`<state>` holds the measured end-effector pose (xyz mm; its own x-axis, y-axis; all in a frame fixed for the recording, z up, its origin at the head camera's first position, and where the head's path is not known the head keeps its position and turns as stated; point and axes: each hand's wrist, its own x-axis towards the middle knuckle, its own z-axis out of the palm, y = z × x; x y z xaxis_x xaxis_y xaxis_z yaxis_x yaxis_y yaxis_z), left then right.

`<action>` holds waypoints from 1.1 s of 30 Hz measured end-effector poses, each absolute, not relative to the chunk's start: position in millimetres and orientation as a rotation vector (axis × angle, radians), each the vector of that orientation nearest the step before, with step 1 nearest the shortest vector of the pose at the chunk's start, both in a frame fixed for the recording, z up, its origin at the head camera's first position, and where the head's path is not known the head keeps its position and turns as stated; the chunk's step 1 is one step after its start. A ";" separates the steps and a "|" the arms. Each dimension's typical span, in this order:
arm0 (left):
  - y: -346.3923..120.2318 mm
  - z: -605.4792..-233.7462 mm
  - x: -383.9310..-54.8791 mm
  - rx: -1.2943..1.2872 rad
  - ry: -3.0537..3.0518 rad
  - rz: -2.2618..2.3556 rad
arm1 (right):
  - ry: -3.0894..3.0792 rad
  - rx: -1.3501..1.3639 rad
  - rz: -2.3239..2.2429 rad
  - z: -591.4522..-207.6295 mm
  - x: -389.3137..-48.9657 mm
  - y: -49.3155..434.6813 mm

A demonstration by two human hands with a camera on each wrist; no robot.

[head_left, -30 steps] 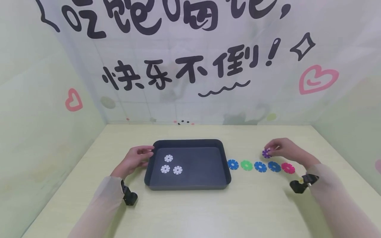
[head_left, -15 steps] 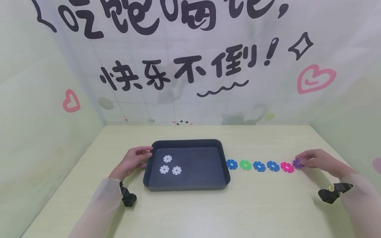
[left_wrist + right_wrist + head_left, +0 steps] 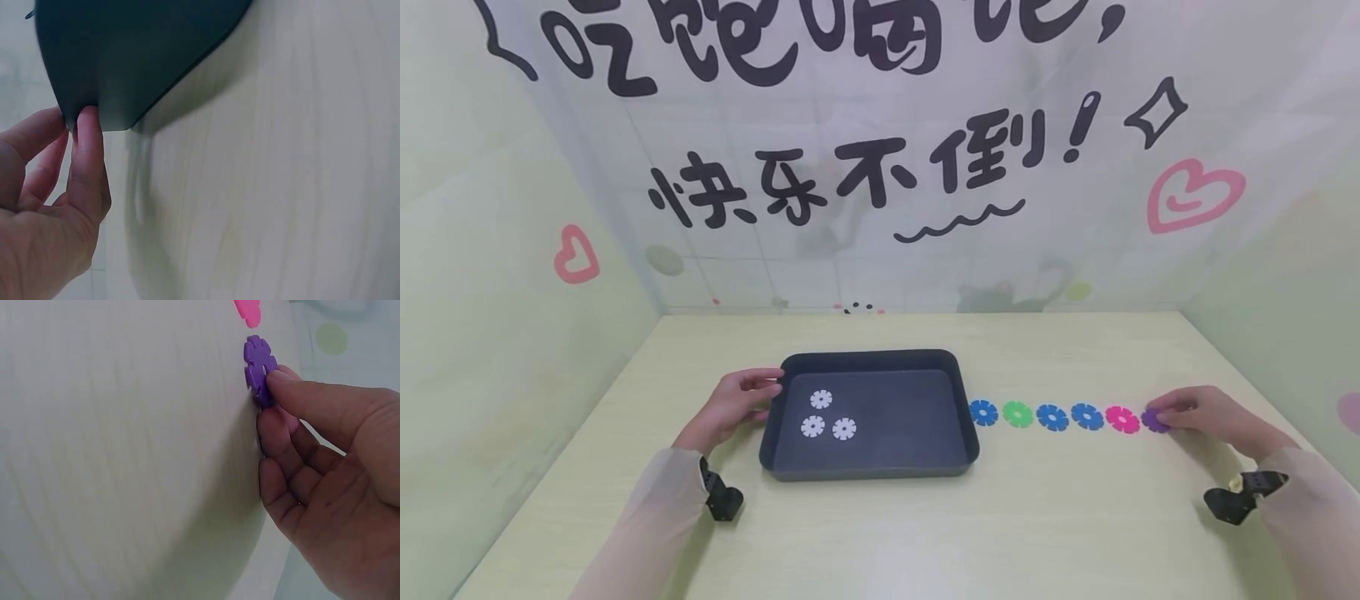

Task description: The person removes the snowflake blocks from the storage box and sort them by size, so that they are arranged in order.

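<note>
My right hand [image 3: 1206,412] pinches a purple interlocking disc [image 3: 259,365] between thumb and fingers, close over the table at the right end of a row. To its left in the head view lie a pink disc [image 3: 1123,419], two blue discs [image 3: 1087,416], a green disc [image 3: 1018,414] and another blue disc [image 3: 984,412] beside the tray. My left hand [image 3: 730,404] holds the left side of the dark grey tray [image 3: 887,467], its fingertips at the rim and outer wall [image 3: 112,94]. Three white discs [image 3: 822,399] lie in the tray's left half.
The pale wood table [image 3: 895,542] carries everything. Behind it stands a printed wall sheet [image 3: 865,275] with black lettering, and light panels border both sides. Each wrist bears a black camera [image 3: 1232,500].
My right hand has carried the purple disc from above the row to its right end, then lowered it slightly beside the pink disc. My left hand has stayed at the tray.
</note>
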<state>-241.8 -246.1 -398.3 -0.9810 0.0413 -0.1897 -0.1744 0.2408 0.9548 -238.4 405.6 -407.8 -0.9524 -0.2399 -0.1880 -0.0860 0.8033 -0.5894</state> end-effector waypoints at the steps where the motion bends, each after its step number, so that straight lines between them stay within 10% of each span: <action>1: -245.9 -398.1 -241.8 -0.131 2.331 1.829 | 2.736 -0.257 -0.878 -408.2 -238.0 405.7; 14: -246.2 -399.0 -242.3 -0.140 2.324 1.830 | 2.825 -0.260 -0.899 -394.9 -239.2 385.7; 33: -248.5 -400.8 -242.2 -0.121 2.329 1.825 | 2.563 -0.952 -0.952 -337.1 -260.2 186.6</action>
